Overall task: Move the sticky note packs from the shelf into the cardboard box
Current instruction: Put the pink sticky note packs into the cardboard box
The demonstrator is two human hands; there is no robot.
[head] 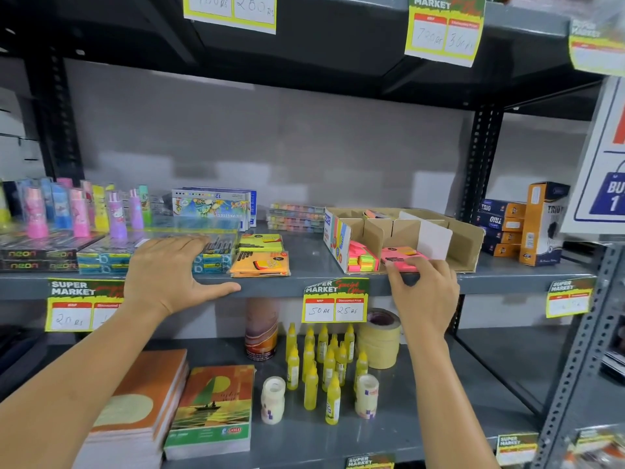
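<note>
A stack of sticky note packs (pixel 260 254), yellow on top and orange below, lies on the grey shelf (pixel 304 252) left of the cardboard box (pixel 463 238). The box has card dividers; neon pink and green notes (pixel 363 258) fill its front left slot. My right hand (pixel 422 289) pinches a pink sticky note pack (pixel 402 257) at the box's front edge, partly inside the box. My left hand (pixel 169 272) rests flat and spread on the shelf edge over packs of pens, holding nothing.
Character-print lighters (pixel 77 211), neon pen boxes (pixel 30 258), oil pastel boxes (pixel 213 206) and blue-orange cartons (pixel 521 225) share the shelf. Price tags (pixel 334 301) hang on its edge. Below stand yellow glue bottles (pixel 321 360), tape rolls (pixel 380 336) and notebooks (pixel 213 407).
</note>
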